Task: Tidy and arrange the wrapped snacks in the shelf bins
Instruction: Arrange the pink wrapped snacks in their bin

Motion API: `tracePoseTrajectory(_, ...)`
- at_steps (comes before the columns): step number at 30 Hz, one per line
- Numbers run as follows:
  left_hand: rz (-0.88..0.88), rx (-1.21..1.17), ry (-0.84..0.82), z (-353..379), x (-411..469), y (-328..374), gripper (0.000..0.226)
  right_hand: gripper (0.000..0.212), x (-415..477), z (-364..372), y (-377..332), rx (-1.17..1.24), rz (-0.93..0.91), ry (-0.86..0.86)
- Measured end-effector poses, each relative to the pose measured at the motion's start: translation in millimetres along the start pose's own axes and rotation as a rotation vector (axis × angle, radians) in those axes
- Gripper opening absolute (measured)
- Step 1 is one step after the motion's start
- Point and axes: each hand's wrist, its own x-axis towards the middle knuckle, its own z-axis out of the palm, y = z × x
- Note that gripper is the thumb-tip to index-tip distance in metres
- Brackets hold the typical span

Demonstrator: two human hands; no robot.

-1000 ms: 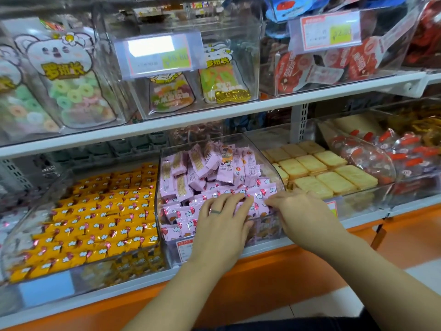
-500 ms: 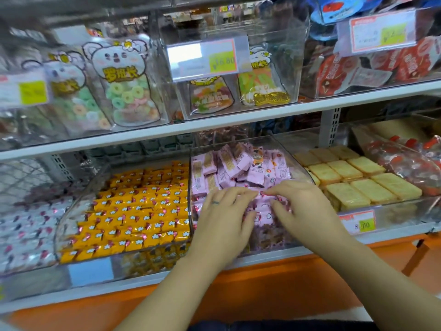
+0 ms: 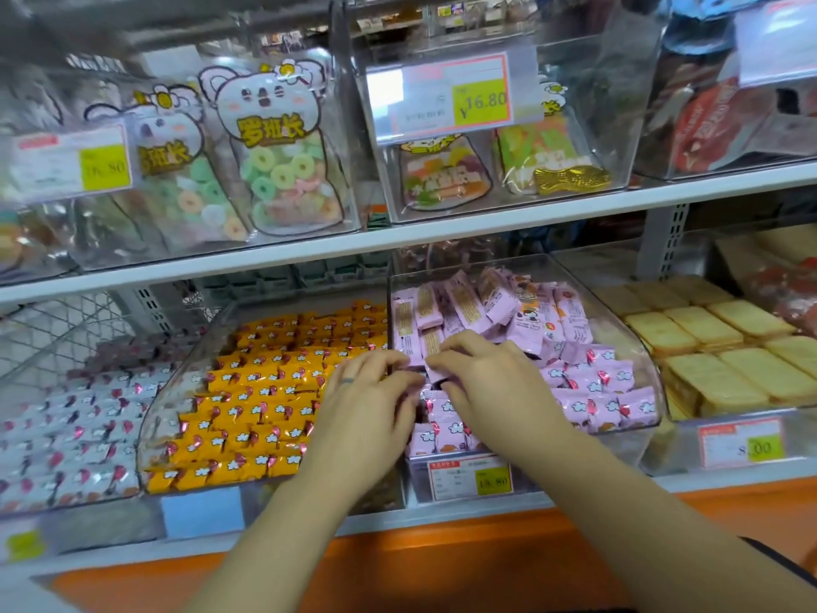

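shop shelf [image 3: 442, 232] of clear bins [image 3: 630, 336]

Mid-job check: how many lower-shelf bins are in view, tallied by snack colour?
White snacks: 1 bin
Orange snacks: 1 bin
Pink snacks: 1 bin
Pale yellow biscuits: 1 bin
Reddish packs, cut off at right: 1 bin
Total: 5 bins

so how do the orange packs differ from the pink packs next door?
Orange packs lie flat in tidy rows; pink packs are jumbled, the back ones tilted on edge. The left hand and right hand reach the pink packs, not the orange packs. Shared: clear bins, same shelf, side by side.
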Motion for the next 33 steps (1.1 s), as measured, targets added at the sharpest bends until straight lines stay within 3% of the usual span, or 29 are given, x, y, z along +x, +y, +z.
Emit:
tracePoseTrajectory(6, -0.047, -0.010, -0.115, -2, 7, -3, 0.037, 0.020, 16, 9, 6, 0.090, 0.108, -0.039)
tracePoseTrajectory(12, -0.106, -0.090, -0.192, -2, 19, -3, 0.039, 0.005, 17, 6, 12, 0.221, 0.070, 0.178)
tracePoseTrajectory(18, -0.133, -0.332, -0.038, -8, 16, -4, 0.028, 0.007, 9, -34, 2, 0.493, 0.229, 0.466)
tracePoseTrajectory(22, -0.147, -0.411, 0.040, -17, 10, 2, 0.024, 0.010, 0, -48, -1, 0.754, 0.466, 0.369)
tracePoseTrajectory(25, -0.167, -0.497, 0.004, -26, 5, 8, 0.030, 0.009, -2, -50, -1, 0.841, 0.557, 0.333)
tracePoseTrajectory(30, -0.241, -0.690, -0.020, -33, 2, 9, 0.030, 0.007, -3, -47, 1, 1.050, 0.578, 0.288)
tracePoseTrajectory(33, -0.251, -0.672, -0.015, -37, 2, 7, 0.034, 0.006, -2, -48, -1, 1.104, 0.514, 0.252)
